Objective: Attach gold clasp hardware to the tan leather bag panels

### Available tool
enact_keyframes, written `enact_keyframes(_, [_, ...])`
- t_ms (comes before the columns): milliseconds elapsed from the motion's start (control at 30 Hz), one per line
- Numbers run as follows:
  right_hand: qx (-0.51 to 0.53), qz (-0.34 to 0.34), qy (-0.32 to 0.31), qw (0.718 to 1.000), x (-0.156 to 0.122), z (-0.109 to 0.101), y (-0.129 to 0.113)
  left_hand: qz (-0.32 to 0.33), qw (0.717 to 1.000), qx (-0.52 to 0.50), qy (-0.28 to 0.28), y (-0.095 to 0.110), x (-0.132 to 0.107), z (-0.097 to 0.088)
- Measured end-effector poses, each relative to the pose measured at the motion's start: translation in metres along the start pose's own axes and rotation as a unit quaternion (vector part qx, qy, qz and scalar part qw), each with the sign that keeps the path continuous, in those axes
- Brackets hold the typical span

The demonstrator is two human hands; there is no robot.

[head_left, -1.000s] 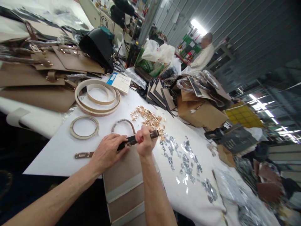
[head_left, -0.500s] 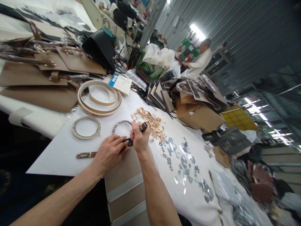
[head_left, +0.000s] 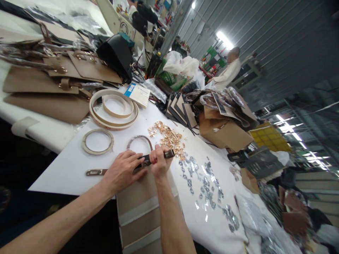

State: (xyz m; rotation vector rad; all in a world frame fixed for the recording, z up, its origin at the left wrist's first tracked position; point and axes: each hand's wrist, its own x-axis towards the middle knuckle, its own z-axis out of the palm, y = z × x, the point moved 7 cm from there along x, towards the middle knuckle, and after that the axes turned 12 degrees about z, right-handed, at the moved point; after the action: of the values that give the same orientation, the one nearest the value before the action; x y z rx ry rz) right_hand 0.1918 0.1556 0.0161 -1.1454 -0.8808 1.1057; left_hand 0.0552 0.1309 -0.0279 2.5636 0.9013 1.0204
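Observation:
My right hand (head_left: 159,161) is closed round a dark tool with a thick, round-ended handle (head_left: 169,153); its exact kind is unclear. The tool lies nearly level, its other end reaching my left fingers. My left hand (head_left: 125,169) bends over a brown strap with a metal end piece (head_left: 95,172), thumb below and fingers above. What sits right under those fingers is mostly hidden. Beneath both hands is a brown panel with pale bands (head_left: 141,208). Just beyond, a plastic-wrapped handle loop (head_left: 140,137) curves up from the work.
Gold-coloured fittings (head_left: 172,139) and flat silver metal pieces (head_left: 208,183) lie scattered to the right. A tape roll (head_left: 86,145) and a coiled cream strip (head_left: 92,114) are at left. Brown bags (head_left: 42,107) are piled behind them. A cardboard box (head_left: 225,132) stands beyond; a person (head_left: 227,72) is farther back.
My right hand has shifted slightly right and down, and the tool handle has swung lower toward level, showing more of its length. My left hand stays nearly in place.

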Motion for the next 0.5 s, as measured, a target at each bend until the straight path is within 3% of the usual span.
enact_keyframes(167, [0.044, -0.035, 0.004, 0.998, -0.015, -0.013, -0.007, 0.002, 1.000, 0.000, -0.004, 0.001, 0.001, -0.001])
enact_keyframes(267, [0.031, -0.059, 0.000, 0.998, -0.024, -0.010, -0.012, 0.002, 1.000, 0.001, -0.004, 0.001, 0.001, -0.003])
enact_keyframes(500, [0.049, -0.068, 0.008, 0.996, -0.031, 0.000, 0.006, -0.008, 1.000, -0.019, -0.015, 0.000, 0.002, -0.003])
